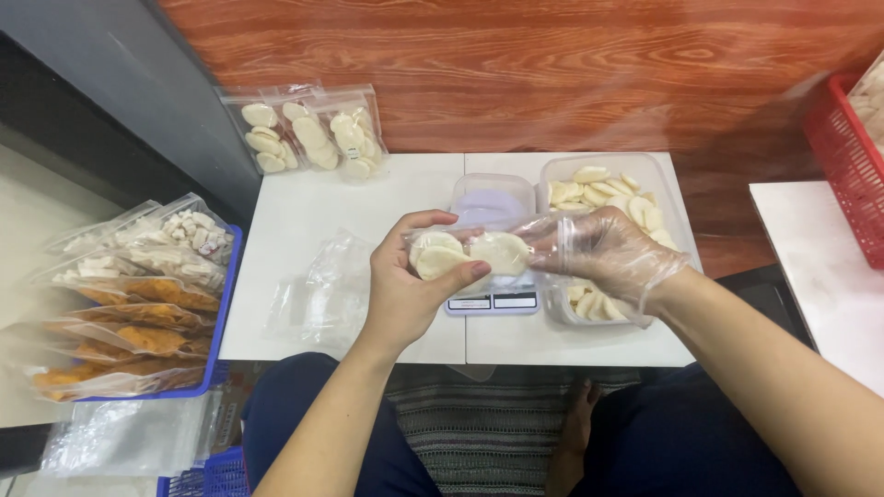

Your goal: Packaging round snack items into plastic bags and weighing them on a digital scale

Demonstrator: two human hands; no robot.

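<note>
The bare left hand [405, 290] is curling around a clear bag of pale round crackers [470, 253], thumb pinching it from the front, while the right hand [603, 253], wearing a thin transparent glove, is gripping the bag's other end with fingers closed on the plastic. Both hands are holding the bag in the air just above a small digital scale [493, 299], which is carrying an empty clear tub [493, 198]. The scale is standing on a low white table [304, 216] over a reddish wood-grain floor [552, 64], with a clear container of loose crackers [603, 193] beside it, three filled bags [308, 133] at the far edge and a blue basket of snack bags [138, 294] at the left.
</note>
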